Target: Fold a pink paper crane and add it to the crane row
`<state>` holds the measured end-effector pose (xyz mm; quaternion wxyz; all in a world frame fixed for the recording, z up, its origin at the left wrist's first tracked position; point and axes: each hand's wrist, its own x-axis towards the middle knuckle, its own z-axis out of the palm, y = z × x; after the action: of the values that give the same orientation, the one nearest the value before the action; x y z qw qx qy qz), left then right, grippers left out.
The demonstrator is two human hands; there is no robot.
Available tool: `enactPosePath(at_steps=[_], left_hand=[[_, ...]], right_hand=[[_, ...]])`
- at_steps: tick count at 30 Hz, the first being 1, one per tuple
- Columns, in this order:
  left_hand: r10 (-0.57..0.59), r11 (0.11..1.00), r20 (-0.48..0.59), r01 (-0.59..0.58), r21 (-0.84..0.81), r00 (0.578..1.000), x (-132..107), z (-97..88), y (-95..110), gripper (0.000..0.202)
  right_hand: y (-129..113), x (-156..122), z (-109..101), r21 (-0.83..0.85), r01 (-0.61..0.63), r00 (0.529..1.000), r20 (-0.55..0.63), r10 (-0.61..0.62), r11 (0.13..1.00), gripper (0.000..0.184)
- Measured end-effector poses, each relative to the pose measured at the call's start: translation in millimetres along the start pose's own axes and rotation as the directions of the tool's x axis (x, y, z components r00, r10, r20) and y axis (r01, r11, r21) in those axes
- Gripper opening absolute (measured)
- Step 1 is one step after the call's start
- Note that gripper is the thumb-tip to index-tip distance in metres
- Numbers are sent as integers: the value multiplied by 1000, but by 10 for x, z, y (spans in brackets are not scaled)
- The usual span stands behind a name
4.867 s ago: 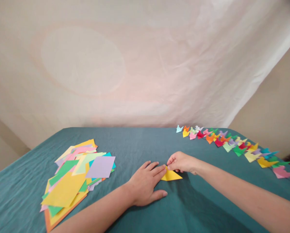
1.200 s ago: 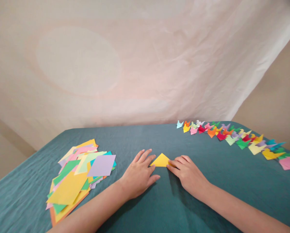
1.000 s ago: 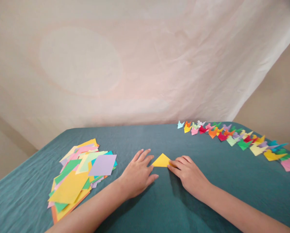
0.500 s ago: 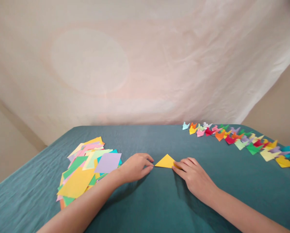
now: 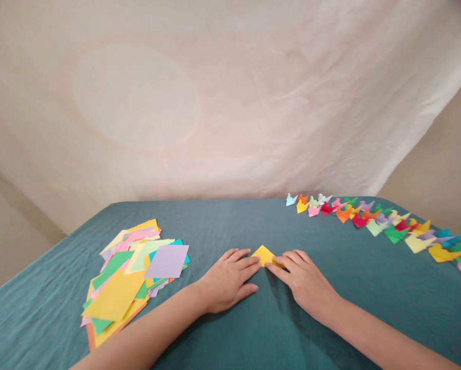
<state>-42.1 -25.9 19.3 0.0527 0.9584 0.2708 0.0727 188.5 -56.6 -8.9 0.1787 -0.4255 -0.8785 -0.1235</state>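
Note:
A small yellow origami paper [image 5: 263,254], folded into a triangle, lies on the cloth in front of me with its point facing away. My left hand [image 5: 230,277] rests flat with its fingers stretched out, their tips covering the paper's left corner. At the right corner, my right hand [image 5: 307,282] grips the paper between thumb and fingers. Both lower corners of the triangle are hidden beneath my fingers.
On the left lies a loose pile of coloured paper squares [image 5: 114,295], a lilac sheet [image 5: 167,261] on top. Rows of small folded paper birds [image 5: 395,234] run along the right side of the green-covered table [image 5: 215,221]. A pale cloth [image 5: 230,103] hangs behind.
My left hand has moved right and flattened onto the paper's left corner, where it was just beside it before. My right hand stays at the right corner. The view has shifted slightly.

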Motion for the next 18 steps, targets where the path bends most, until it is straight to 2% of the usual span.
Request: enactPosePath(at_steps=[6,10,18], left_hand=[[2,1000,1,-2,18,1000,16,7,-8,46],[3,999,-11,-2,41,1000,29,8,4,45],[13,994,-22,-11,105,1000,33,-35,10,41]], right_hand=[[-3,19,-24,-32,2,997,72,0,999,31],[41,-8,-75,-61,14,995,95,-8,998,24],[80,-63,-205,-148,-58,985,155,81,987,14]])
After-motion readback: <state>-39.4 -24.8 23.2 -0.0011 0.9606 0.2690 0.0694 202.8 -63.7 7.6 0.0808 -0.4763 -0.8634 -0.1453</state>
